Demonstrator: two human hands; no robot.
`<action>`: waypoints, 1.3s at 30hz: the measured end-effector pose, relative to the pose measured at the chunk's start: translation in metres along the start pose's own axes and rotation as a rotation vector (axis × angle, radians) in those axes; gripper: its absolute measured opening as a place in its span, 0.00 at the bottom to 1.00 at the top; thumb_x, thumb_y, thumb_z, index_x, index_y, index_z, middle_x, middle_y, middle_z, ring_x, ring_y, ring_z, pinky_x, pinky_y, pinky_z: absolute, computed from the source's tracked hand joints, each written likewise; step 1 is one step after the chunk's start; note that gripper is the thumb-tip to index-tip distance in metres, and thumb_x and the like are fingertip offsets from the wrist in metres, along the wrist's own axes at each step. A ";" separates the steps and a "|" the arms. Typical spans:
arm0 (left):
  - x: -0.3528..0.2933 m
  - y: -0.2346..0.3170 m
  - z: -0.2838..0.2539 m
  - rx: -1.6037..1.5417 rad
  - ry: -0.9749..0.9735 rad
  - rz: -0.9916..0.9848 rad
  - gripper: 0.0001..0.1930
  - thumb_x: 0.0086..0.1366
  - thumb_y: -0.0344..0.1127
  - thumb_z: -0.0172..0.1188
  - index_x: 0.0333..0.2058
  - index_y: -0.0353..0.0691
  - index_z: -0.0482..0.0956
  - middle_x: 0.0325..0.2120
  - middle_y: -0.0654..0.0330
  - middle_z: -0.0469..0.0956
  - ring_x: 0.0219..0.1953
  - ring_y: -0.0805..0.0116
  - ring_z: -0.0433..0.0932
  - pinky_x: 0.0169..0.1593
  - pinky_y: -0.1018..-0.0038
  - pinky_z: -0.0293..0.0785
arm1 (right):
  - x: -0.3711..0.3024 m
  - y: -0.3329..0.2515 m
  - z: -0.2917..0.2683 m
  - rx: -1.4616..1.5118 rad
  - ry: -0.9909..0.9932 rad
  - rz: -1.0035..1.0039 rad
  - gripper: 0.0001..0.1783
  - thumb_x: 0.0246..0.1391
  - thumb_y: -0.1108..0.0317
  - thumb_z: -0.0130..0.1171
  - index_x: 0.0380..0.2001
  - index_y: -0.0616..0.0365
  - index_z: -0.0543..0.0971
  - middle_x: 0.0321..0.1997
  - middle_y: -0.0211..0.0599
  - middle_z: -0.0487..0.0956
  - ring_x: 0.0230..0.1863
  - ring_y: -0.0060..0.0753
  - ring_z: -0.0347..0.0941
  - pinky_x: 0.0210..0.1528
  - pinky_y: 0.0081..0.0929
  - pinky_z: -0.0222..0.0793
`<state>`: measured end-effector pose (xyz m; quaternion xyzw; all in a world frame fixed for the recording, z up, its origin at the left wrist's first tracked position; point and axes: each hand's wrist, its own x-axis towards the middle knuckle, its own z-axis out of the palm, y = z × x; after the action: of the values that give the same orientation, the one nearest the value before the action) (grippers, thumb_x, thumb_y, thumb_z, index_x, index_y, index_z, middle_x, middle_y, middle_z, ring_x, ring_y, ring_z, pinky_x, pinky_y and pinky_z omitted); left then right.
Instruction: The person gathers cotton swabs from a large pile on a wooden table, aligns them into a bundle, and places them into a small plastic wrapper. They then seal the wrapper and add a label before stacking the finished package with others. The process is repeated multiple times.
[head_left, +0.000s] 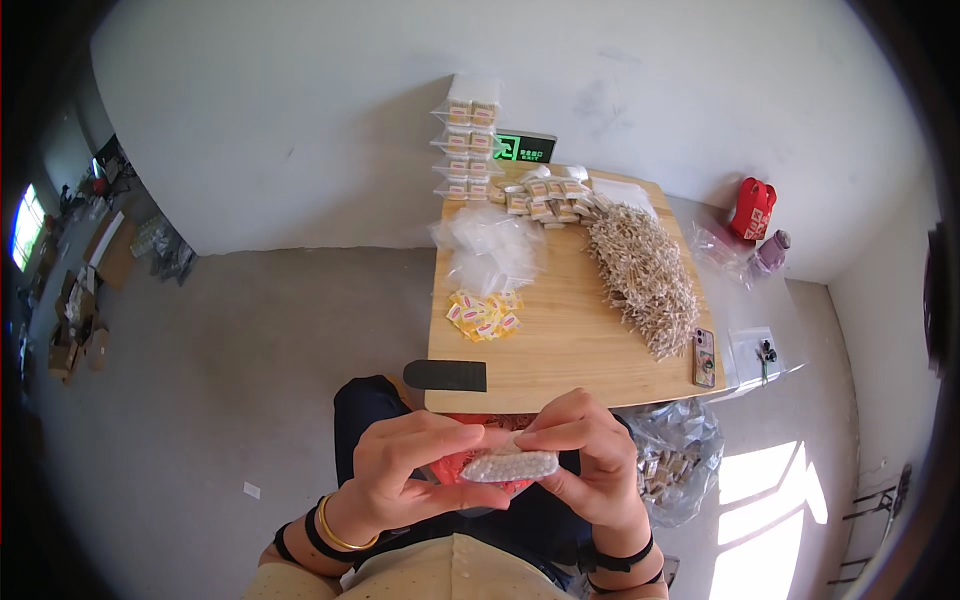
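Pinching the white-tipped bundle [512, 467] from both sides, left hand [415, 465] and right hand [588, 455] share a narrow grip, probably keeping it compact.

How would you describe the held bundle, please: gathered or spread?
Gathered: the bundle shows close-packed white tips between left hand and right hand.

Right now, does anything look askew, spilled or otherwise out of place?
Mildly: the flat black strip juts past the left edge of the table, though it may be fixed there. The loose swabs look heaped rather than spilled, and the bundle in the fingers shows no obvious damage.
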<state>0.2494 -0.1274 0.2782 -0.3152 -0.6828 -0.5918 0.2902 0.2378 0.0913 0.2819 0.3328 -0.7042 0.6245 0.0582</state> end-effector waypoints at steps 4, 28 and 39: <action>0.004 0.002 -0.008 0.194 -0.052 0.036 0.22 0.48 0.37 0.81 0.41 0.41 0.84 0.38 0.59 0.86 0.36 0.65 0.84 0.37 0.75 0.78 | -0.002 0.003 -0.001 0.036 0.040 -0.055 0.18 0.46 0.77 0.69 0.44 0.59 0.86 0.43 0.38 0.80 0.46 0.37 0.75 0.50 0.33 0.71; 0.011 0.005 -0.013 0.190 -0.220 0.079 0.17 0.48 0.29 0.76 0.39 0.43 0.88 0.35 0.65 0.86 0.34 0.68 0.82 0.36 0.75 0.76 | 0.006 -0.010 -0.004 -0.071 -0.016 -0.143 0.18 0.41 0.72 0.75 0.41 0.53 0.88 0.43 0.31 0.81 0.47 0.39 0.74 0.51 0.35 0.70; 0.015 0.011 -0.010 0.178 -0.214 0.047 0.22 0.49 0.37 0.79 0.44 0.42 0.85 0.38 0.62 0.86 0.36 0.67 0.83 0.38 0.75 0.75 | 0.004 -0.005 -0.005 -0.045 -0.007 -0.135 0.18 0.43 0.73 0.73 0.41 0.54 0.87 0.43 0.31 0.81 0.47 0.38 0.73 0.51 0.35 0.68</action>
<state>0.2483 -0.1347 0.2977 -0.3655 -0.7520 -0.4851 0.2559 0.2356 0.0947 0.2893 0.3803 -0.6943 0.6019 0.1054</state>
